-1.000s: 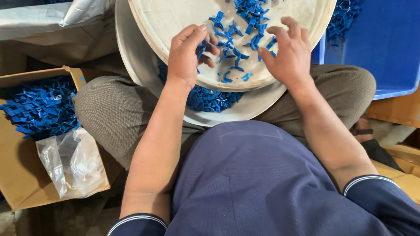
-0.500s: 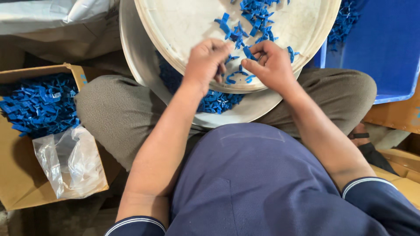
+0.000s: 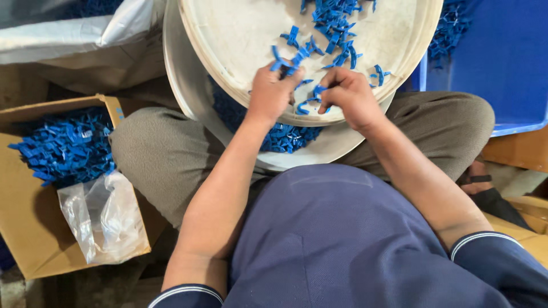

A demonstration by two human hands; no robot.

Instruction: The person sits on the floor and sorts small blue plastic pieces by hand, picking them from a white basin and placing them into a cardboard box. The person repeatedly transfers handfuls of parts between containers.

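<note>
A round cream tray (image 3: 240, 40) rests over my lap with small blue plastic pieces (image 3: 334, 20) scattered on it. My left hand (image 3: 271, 94) is closed on a blue plastic piece (image 3: 285, 61) at the tray's near edge. Just to the right, my right hand (image 3: 348, 94) pinches another blue piece (image 3: 311, 102). The two hands nearly touch. Beneath the tray sits a second white basin (image 3: 188, 108) with more blue pieces (image 3: 282, 137) in it.
A cardboard box (image 3: 23, 228) at my left holds a heap of blue parts (image 3: 65, 145) and a clear plastic bag (image 3: 103, 219). A blue plastic crate (image 3: 502, 63) with more blue parts stands at the right. White sacking (image 3: 74, 34) lies at the upper left.
Both hands were spread flat on the tray a second ago. They have since drawn together at the near edge and closed on blue pieces.
</note>
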